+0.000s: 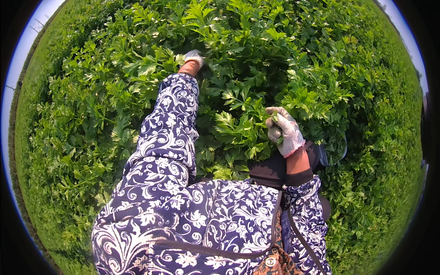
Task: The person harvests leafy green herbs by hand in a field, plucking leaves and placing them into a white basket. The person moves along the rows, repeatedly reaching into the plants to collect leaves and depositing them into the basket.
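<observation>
Dense leafy green plants that look like celery (pixel 240 127) surround me on all sides. Out in front, my left hand (pixel 194 57) in a white knitted glove reaches down among the leaves. Its fingers are hidden, so what they touch does not show. Closer to my body, above my knee, my right hand (pixel 282 129) wears a pale glove with soiled fingers. Those fingers are curled around a small bit of green leaf (pixel 274 117), with more green showing near the palm. A bright leafy clump (pixel 237 129) stands just left of this hand.
My dark-clothed leg (pixel 268 170) is bent among the plants. Beside it, to the right, a bluish, partly see-through object (pixel 331 154) sits partly behind leaves; its kind is unclear. My patterned jacket (pixel 185 213) fills the lower view. Thin poles (pixel 36 25) stand far left.
</observation>
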Demonstrator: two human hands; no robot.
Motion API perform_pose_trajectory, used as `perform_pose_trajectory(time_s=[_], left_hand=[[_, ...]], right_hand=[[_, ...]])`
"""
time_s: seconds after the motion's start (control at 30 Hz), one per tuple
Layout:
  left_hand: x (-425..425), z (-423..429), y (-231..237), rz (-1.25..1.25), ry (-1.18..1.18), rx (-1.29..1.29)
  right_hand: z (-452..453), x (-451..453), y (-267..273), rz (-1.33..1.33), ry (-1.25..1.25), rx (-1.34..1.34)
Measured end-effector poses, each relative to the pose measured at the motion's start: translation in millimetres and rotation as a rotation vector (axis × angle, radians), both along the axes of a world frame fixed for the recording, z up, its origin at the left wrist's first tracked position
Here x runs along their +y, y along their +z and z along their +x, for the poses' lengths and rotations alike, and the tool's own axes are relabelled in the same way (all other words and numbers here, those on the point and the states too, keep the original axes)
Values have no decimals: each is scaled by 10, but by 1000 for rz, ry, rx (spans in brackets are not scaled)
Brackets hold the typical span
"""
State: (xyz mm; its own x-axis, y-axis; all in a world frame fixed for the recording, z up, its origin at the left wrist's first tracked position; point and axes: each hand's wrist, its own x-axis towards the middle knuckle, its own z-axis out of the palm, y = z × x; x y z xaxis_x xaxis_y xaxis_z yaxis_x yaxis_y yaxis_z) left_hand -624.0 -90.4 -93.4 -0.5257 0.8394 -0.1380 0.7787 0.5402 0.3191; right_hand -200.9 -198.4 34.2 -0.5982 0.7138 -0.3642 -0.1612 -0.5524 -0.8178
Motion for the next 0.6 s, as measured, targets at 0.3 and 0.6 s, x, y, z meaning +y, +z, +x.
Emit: perform_pose_trajectory(time_s=[0.3,0.6], left_hand=[[-96,191,-170,260,89,-162],[-114,29,-314,211,76,-198]], right_hand=[[-6,-32,33,3,-2,-13],[-84,-11,66,3,5,-27]])
